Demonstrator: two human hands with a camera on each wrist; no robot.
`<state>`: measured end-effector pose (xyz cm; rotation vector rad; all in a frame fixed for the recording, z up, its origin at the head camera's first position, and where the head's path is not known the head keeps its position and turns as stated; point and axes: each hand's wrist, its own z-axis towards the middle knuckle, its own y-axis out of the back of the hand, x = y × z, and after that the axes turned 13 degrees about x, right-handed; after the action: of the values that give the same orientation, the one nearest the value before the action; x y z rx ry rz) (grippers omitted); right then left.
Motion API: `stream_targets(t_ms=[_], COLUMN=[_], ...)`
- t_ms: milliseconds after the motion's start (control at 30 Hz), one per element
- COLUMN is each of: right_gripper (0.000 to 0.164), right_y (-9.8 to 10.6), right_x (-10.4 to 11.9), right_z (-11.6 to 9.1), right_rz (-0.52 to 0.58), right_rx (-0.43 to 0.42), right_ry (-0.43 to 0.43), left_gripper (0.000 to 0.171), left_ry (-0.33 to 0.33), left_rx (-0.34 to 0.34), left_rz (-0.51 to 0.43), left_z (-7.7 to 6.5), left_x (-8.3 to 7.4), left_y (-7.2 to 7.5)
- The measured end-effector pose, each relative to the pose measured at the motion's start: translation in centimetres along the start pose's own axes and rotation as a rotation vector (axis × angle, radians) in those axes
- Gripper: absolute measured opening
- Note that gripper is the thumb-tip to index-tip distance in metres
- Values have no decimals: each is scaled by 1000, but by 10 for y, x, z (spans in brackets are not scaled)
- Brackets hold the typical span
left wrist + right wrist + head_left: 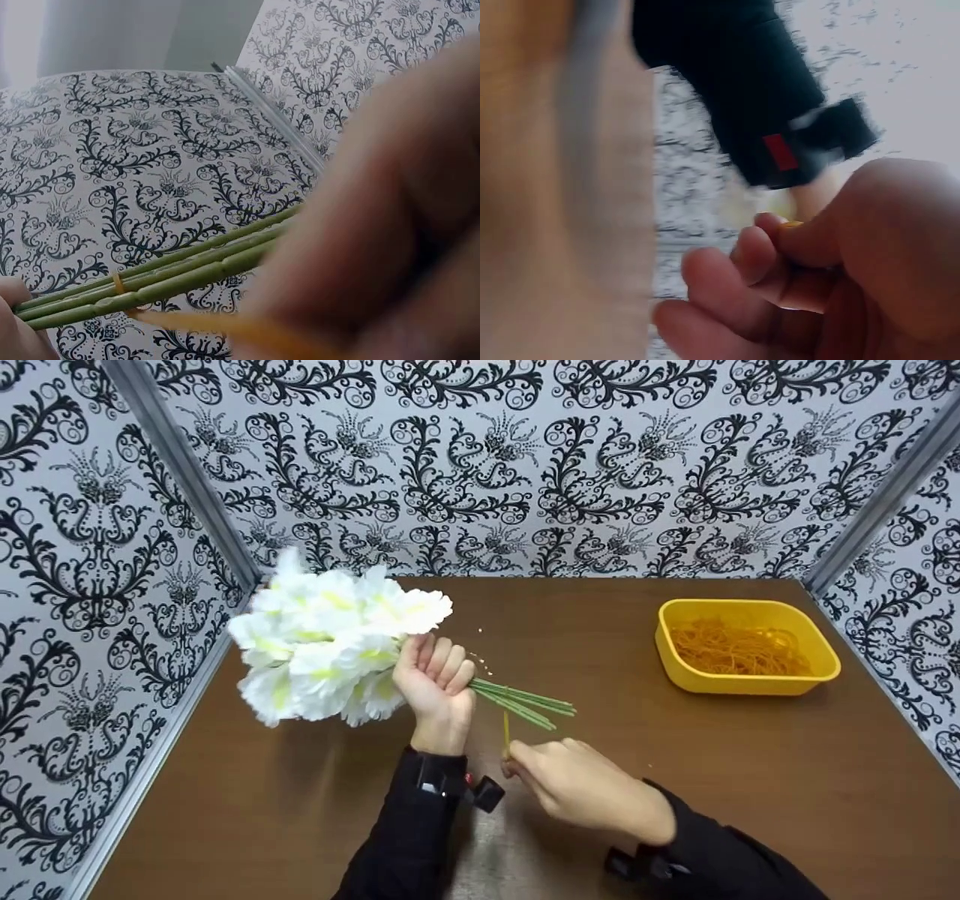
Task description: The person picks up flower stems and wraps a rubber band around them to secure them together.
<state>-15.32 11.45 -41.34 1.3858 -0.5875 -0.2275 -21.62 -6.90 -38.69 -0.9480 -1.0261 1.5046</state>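
My left hand (439, 682) grips a bunch of green stems (525, 701) just below the heads of white artificial flowers (330, 645). The flower heads point left, the stem ends right. A yellow rubber band (506, 729) loops round the stems and stretches down to my right hand (577, 780), which pinches its end between thumb and finger. In the left wrist view the band (195, 322) pulls away from the stems (165, 289), whose right part hides behind a blurred hand. The right wrist view shows a small bit of the band (791, 223) at the fingertips.
A yellow tub (750, 684) holding many loose rubber bands (735, 649) stands at the right of the brown table (570, 622). Patterned walls (495, 465) enclose the back and sides. A small black wrist camera (487, 794) sits beside the left wrist.
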Motion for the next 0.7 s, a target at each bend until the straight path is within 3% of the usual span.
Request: stream_targets(t_ms=[167, 333, 500, 700], right_gripper=[11, 23, 26, 15], right_y=[27, 54, 73, 83], right_x=[1, -11, -31, -68], right_z=[-17, -30, -42, -47], right_rz=[69, 198, 256, 284], right_rx=[-127, -333, -513, -653], right_ry=[90, 137, 50, -83], left_gripper=[46, 46, 47, 47], left_ry=[-14, 95, 271, 415], left_rx=[26, 56, 45, 19], left_rz=[153, 255, 307, 290], left_z=[-2, -4, -6, -7], left_x=[5, 10, 15, 18], left_y=[0, 0, 0, 0])
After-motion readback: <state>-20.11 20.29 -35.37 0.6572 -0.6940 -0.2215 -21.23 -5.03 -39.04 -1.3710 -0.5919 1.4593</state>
